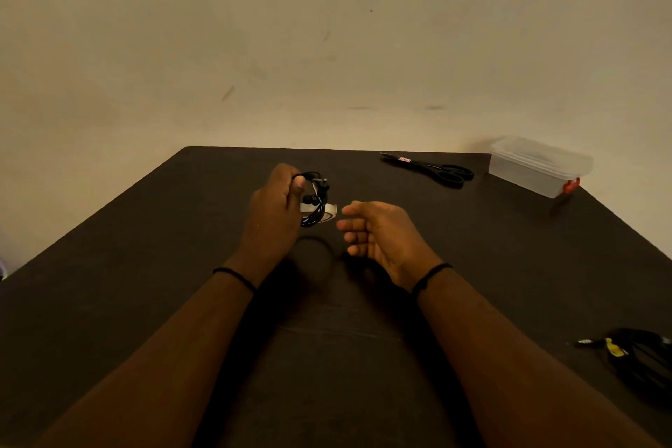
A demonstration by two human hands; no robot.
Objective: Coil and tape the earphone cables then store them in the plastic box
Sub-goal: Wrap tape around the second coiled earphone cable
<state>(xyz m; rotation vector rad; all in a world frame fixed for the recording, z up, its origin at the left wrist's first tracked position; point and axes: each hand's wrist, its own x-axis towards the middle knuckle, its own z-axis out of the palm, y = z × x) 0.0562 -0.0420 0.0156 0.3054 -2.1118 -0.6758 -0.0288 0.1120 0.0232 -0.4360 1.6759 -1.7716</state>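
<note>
The dark table [182,265] lies bare in front of the hands, with scissors [432,169] and the lidded plastic box [538,165] at its far right edge. The left hand [276,207] grips the coiled earphone cable [315,200] above the tape roll [329,212], which the coil partly hides. The right hand [381,233] hovers beside it, fingers loosely curled and holding nothing, and another cable bundle [640,356] blurs at the frame's right edge.

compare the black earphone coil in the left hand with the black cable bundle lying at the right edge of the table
The black earphone coil is gripped in the left hand, raised above the dark table; the black cable bundle lies on the table, untouched. The coil shows no tape yet; the bundle carries a yellow band. The coil sits mid-table, in front of a white tape roll; the bundle is near the table's right edge. Both are black coiled cables.
</note>
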